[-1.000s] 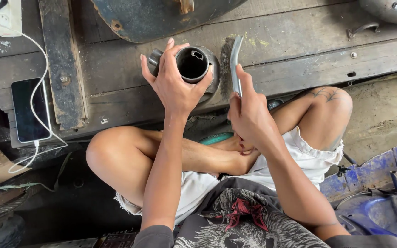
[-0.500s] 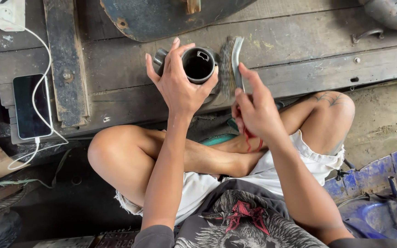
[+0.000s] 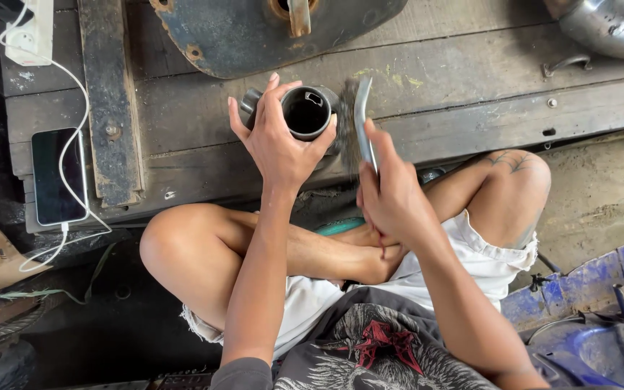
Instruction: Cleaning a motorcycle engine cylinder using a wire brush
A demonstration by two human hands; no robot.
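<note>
1. Change: compared with half a second ago, the right hand (image 3: 391, 191) has lifted the tool higher alongside the cylinder, and the bristle end now shows as a blur. Judgement: a brushing stroke against the cylinder's outer wall is under way.
2. Left hand (image 3: 279, 141): its grip is closed around the short dark metal cylinder with an open hollow end (image 3: 306, 112), fingers wrapped over the far side and thumb on the near side. The open end faces the camera.
3. Right hand: its grip is closed on the pale curved handle of a wire brush (image 3: 362, 123). The bristles lie just left of the handle, touching or nearly touching the cylinder; blur prevents a firm reading.
4. Location: the cylinder is held above the weathered grey wooden plank tabletop (image 3: 471, 79), directly beyond both grips.
5. Surroundings: a smartphone on a white charging cable (image 3: 58, 177) lies well to the left of the left grip.
</note>
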